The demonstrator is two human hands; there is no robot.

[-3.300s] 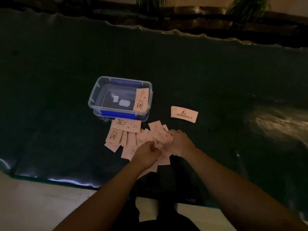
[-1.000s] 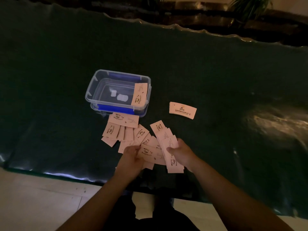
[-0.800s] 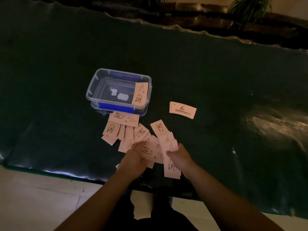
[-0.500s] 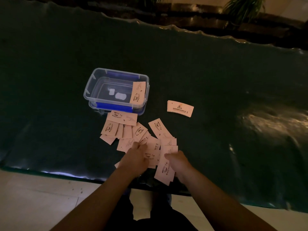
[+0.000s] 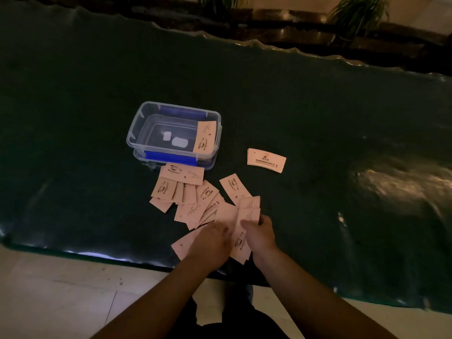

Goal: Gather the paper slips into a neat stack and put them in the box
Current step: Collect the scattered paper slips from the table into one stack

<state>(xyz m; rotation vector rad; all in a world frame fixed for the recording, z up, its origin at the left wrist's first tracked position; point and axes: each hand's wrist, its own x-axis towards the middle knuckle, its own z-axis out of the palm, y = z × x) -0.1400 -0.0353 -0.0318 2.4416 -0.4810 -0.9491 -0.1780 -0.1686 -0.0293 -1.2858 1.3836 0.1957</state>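
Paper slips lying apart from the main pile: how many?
2. One slip leans on the right rim of the clear box; one slip lies alone on the cloth right of the box, possibly a small stack, edges too dim to tell.

Bare bench [image 5: 342,133] right of and behind box [image 5: 137,133]: open passage. Box mouth open from above, one slip [image 5: 205,136] leaning on right rim. Scattered slips [image 5: 188,199] crowding box front; small stack [image 5: 266,159] apart, right.

Pale pink paper slips [image 5: 190,209] with dark print, clear box [image 5: 146,118] with blue clips, dark green cloth [image 5: 318,106].
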